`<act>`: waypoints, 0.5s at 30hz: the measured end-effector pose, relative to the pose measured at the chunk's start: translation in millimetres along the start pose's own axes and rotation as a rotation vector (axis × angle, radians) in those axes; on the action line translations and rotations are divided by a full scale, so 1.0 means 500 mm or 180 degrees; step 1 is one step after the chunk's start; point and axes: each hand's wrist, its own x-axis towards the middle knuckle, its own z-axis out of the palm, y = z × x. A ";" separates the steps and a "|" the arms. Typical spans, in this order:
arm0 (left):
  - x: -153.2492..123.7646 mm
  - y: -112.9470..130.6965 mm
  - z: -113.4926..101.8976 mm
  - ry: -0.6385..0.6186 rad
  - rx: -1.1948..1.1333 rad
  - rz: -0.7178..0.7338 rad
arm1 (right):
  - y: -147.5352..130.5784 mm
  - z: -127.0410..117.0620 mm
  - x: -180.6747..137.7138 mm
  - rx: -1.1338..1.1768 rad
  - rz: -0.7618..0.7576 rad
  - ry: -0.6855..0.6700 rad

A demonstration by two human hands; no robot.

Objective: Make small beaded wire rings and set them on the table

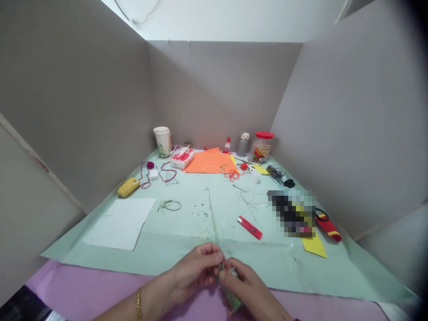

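At the near edge of the table my left hand point(200, 269) is closed, its thumb and forefinger pinched together. A thin pale strand point(223, 266) shows at those fingertips. My right hand point(245, 283) meets it from the right, with its fingers curled round a small green object point(232, 299). Fingers cover most of that object, so its kind cannot be made out. The fingertips of both hands almost touch. Ahead of them lie a red lighter point(250, 228), a green cord loop point(170, 205) and loose thin green threads point(247, 196).
White paper point(122, 223) and a yellow corn-shaped thing point(128, 187) lie left. Behind are a tissue pack point(182, 157), orange sheets point(209, 162), a white cup point(162, 141) and a red-lidded jar point(261, 147). Yellow paper point(314, 246) lies right. Grey panels point(220, 89) enclose the table.
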 end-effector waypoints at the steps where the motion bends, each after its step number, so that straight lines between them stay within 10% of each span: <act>1: -0.001 -0.001 0.001 -0.0082 -0.0148 0.0015 | -0.002 -0.004 0.001 -0.0210 -0.0165 0.0064; 9: 0.007 -0.030 0.005 -0.0201 -0.0552 0.0008 | -0.033 -0.014 -0.015 -0.1254 -0.0079 -0.0195; 15: 0.003 -0.020 0.026 0.0072 -0.0343 0.0237 | -0.045 -0.045 -0.015 -0.1978 0.0020 0.0441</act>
